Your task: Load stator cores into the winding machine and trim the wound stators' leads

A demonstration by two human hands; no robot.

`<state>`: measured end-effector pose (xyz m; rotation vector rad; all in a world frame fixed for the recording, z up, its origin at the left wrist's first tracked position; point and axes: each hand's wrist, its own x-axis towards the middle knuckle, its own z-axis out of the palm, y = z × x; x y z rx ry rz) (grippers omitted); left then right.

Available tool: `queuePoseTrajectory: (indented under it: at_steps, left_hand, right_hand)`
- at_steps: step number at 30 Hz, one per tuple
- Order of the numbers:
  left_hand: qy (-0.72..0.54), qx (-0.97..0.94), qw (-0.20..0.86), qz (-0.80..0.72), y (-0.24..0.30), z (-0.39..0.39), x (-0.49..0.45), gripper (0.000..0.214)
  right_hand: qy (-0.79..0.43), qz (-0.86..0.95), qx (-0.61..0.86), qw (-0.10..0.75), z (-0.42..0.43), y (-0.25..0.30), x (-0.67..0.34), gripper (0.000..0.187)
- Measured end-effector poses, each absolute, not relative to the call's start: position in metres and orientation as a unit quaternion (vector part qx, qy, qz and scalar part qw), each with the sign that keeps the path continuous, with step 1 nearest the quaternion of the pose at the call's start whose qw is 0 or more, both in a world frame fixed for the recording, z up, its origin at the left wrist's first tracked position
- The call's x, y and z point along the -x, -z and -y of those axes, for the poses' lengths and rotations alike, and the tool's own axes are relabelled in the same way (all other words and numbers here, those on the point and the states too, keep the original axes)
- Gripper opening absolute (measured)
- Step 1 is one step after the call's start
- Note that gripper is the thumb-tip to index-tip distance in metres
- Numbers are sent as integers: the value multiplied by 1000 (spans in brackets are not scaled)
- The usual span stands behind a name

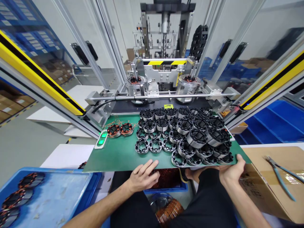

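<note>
A green work mat point(118, 155) lies in front of me, its right half covered with several black-and-silver stator rings point(185, 133), some piled up. Two stators wound with copper wire point(120, 129) sit at its back left. My left hand point(142, 175) rests at the mat's front edge, fingers spread over the lip, holding nothing. At the mat's front right corner, my right hand point(231, 169) grips the edge with the thumb on top, next to the nearest rings.
Behind the mat stands a press machine point(163, 76) with two round fixtures. A green lit button box point(102, 139) sits at the mat's left. A blue tray point(52, 196) with wound stators is at lower left. Pliers point(280, 175) lie on a cardboard box at right.
</note>
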<state>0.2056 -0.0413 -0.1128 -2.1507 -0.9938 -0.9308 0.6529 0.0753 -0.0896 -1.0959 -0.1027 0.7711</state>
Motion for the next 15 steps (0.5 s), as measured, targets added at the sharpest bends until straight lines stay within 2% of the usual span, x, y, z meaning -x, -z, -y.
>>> queuePoseTrajectory:
  at_steps: [6, 12, 15]
  left_hand:
    - [351, 808, 290, 374, 113, 42, -206, 19]
    - [348, 810, 293, 369, 112, 41, -205, 36]
    - [352, 810, 288, 370, 112, 41, -205, 33]
  right_hand:
    - [-356, 43, 513, 780, -75, 90, -654, 26]
    - [-349, 56, 515, 781, -75, 91, -654, 30]
    - [-359, 52, 522, 772, -75, 91, -655, 29]
